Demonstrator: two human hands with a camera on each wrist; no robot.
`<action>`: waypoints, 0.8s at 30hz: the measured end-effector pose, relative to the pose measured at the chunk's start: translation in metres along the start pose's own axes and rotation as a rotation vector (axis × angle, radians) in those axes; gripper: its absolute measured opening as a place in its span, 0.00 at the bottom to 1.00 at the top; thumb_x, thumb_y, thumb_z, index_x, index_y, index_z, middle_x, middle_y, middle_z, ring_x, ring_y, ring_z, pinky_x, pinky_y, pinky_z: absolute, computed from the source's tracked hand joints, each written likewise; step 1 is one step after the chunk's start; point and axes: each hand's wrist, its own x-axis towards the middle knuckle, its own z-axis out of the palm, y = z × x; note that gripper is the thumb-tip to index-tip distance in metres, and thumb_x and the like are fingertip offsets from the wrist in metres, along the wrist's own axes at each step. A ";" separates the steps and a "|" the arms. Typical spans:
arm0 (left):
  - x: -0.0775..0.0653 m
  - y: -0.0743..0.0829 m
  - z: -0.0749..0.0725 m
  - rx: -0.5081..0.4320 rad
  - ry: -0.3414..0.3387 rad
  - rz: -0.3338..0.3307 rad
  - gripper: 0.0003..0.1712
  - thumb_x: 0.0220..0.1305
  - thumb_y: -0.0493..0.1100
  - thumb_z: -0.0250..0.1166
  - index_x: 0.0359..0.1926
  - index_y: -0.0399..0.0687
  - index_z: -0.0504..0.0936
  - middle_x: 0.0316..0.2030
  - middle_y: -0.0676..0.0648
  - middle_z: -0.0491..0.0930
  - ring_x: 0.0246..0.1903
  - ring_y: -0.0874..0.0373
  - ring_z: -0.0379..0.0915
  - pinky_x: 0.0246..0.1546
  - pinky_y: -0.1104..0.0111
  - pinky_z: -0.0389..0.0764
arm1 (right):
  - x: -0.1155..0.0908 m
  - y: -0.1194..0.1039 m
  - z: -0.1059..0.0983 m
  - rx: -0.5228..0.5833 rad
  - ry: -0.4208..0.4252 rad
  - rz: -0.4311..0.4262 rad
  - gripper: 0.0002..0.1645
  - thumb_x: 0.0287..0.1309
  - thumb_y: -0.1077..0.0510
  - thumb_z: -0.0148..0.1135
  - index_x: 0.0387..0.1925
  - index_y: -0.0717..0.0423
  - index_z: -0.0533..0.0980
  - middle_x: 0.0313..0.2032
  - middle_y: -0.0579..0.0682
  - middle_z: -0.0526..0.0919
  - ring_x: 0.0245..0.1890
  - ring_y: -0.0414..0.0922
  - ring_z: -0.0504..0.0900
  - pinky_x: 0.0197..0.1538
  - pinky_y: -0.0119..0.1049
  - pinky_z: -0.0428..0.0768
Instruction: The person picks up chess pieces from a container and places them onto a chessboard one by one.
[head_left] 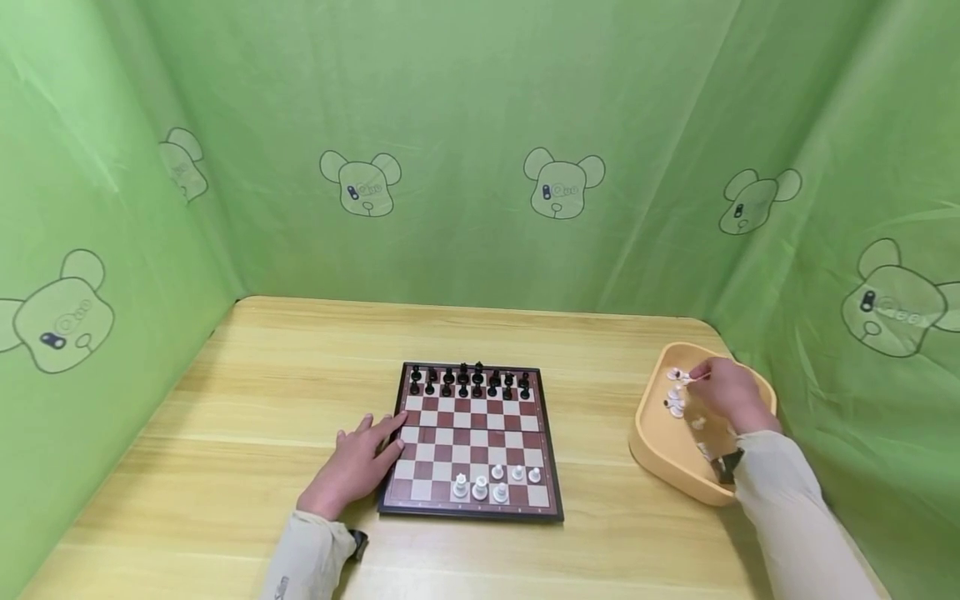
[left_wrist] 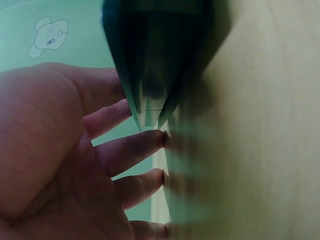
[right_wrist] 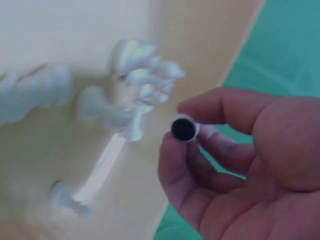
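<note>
A chessboard (head_left: pixel 471 456) lies on the table, with black chess pieces (head_left: pixel 462 390) in two rows at its far side. Several white chess pieces (head_left: pixel 480 487) stand near its close right part. My left hand (head_left: pixel 352 465) rests at the board's left edge, fingers spread and touching the edge and the tabletop. Over the orange tray (head_left: pixel 660 475) on the right, my right hand (head_left: pixel 726 390) pinches a white chess piece (right_wrist: pixel 183 129) between thumb and fingers, its dark round base facing the wrist camera. Loose white pieces (right_wrist: pixel 135 57) lie in the tray beneath; which kind I hold is hidden.
The wooden table (head_left: pixel 315 333) ends at green cloth walls (head_left: pixel 465 250) at the back and both sides. The tray's raised rim stands near the right wall, beside the right forearm. A dark strap piece (head_left: pixel 358 544) hangs from the left sleeve.
</note>
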 end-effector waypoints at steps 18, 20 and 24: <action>0.002 0.000 0.000 0.000 -0.004 -0.002 0.28 0.79 0.47 0.57 0.76 0.50 0.70 0.72 0.33 0.67 0.76 0.29 0.48 0.72 0.28 0.38 | -0.035 -0.093 -0.017 0.164 0.259 -0.171 0.15 0.70 0.56 0.61 0.50 0.61 0.83 0.42 0.58 0.87 0.38 0.43 0.80 0.36 0.22 0.74; 0.002 0.000 -0.001 0.000 -0.001 0.000 0.28 0.79 0.47 0.57 0.75 0.49 0.71 0.72 0.33 0.68 0.76 0.29 0.49 0.71 0.28 0.39 | -0.037 -0.099 -0.016 0.185 0.286 -0.191 0.14 0.69 0.57 0.62 0.50 0.62 0.83 0.41 0.59 0.87 0.37 0.38 0.80 0.37 0.19 0.74; 0.002 -0.001 0.000 0.001 0.003 0.004 0.28 0.78 0.47 0.57 0.75 0.49 0.71 0.72 0.33 0.68 0.76 0.28 0.49 0.71 0.27 0.39 | -0.041 -0.110 -0.013 0.240 0.347 -0.243 0.13 0.67 0.60 0.64 0.48 0.65 0.84 0.39 0.60 0.87 0.34 0.26 0.77 0.38 0.14 0.74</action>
